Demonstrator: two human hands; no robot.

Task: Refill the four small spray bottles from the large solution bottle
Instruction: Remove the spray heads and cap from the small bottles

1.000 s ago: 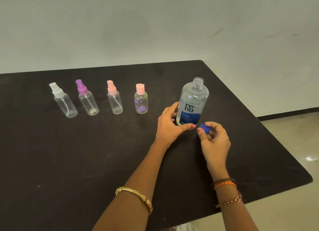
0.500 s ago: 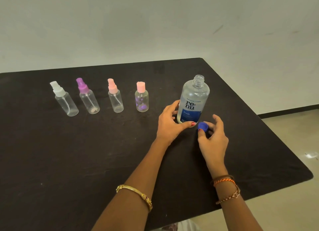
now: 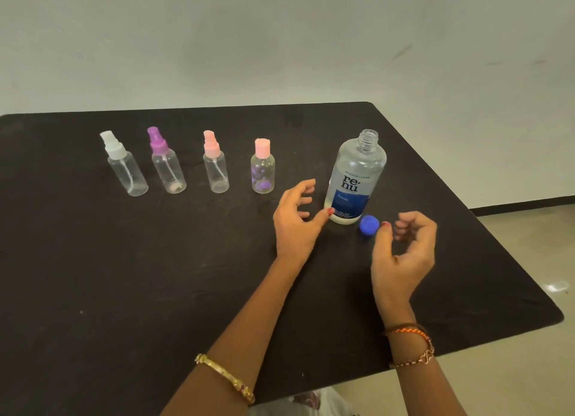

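The large clear solution bottle stands uncapped on the black table. Its blue cap lies on the table just right of its base. My left hand hovers left of the bottle, fingers loosely curled, holding nothing; the thumb tip is near the bottle's base. My right hand is just right of the cap, fingers loosely curled and empty. Four small bottles stand in a row to the left: white-topped, purple-topped, pink-topped sprayer, and pink-capped bottle.
The table's right edge runs diagonally close to my right hand, with floor beyond. A pale wall stands behind the table.
My right hand set the blue cap down beside the bottle and let go. My left hand released the bottle and drew slightly left.
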